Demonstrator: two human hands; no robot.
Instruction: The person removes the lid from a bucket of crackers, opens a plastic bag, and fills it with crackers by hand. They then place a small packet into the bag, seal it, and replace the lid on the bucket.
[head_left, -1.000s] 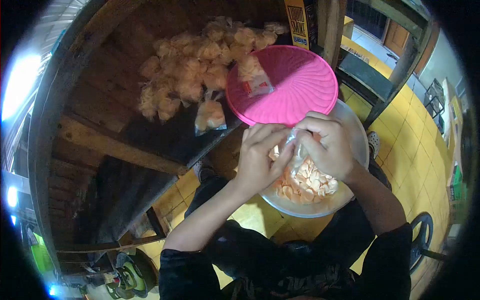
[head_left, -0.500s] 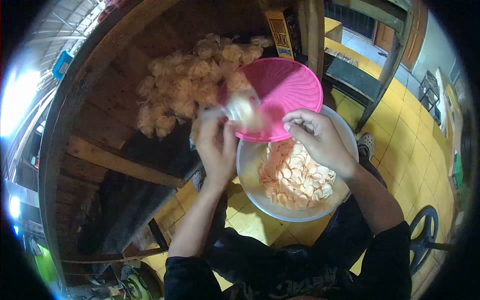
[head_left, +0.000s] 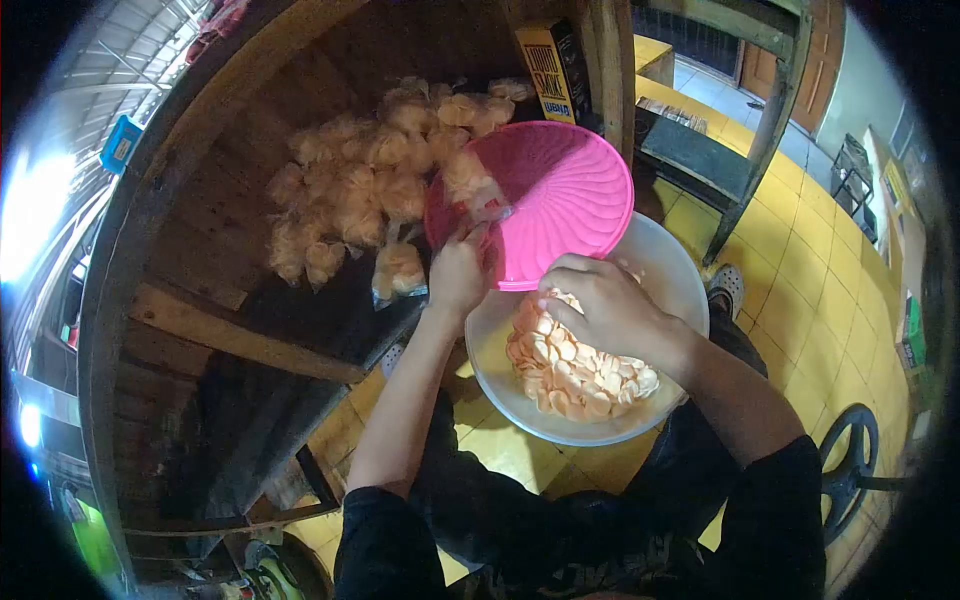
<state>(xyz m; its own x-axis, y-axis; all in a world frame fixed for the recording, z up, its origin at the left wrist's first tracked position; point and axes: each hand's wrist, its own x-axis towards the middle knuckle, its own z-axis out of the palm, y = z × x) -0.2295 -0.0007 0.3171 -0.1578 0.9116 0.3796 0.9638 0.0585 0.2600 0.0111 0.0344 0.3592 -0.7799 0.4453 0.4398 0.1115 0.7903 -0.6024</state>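
My left hand (head_left: pixel 463 272) is at the left side of a pink ribbed plastic tray (head_left: pixel 570 190), fingers closed on a clear plastic bag (head_left: pixel 487 207); the fingertips are partly hidden. My right hand (head_left: pixel 605 305) curls over the pale round raw crackers (head_left: pixel 585 375), its fingers closed around some of them. These crackers lie heaped in a wide translucent basin (head_left: pixel 490 390) between my legs. The tray overlaps the basin's far rim. One filled bag (head_left: pixel 398 270) sits just left of my left hand, in front of a pile of filled bags (head_left: pixel 355 190).
A wooden bench (head_left: pixel 240 330) with a raised edge spreads across the left. A yellow and black box (head_left: pixel 550 75) stands behind the tray by a wooden post. A dark wooden shelf (head_left: pixel 690 155) and a black wheel (head_left: pixel 850 470) are at the right, above yellow floor tiles.
My left hand has shifted right and slightly down, revealing the filled bag beside it. My right hand has lowered from the tray's edge into the crackers, and its fingers have curled.
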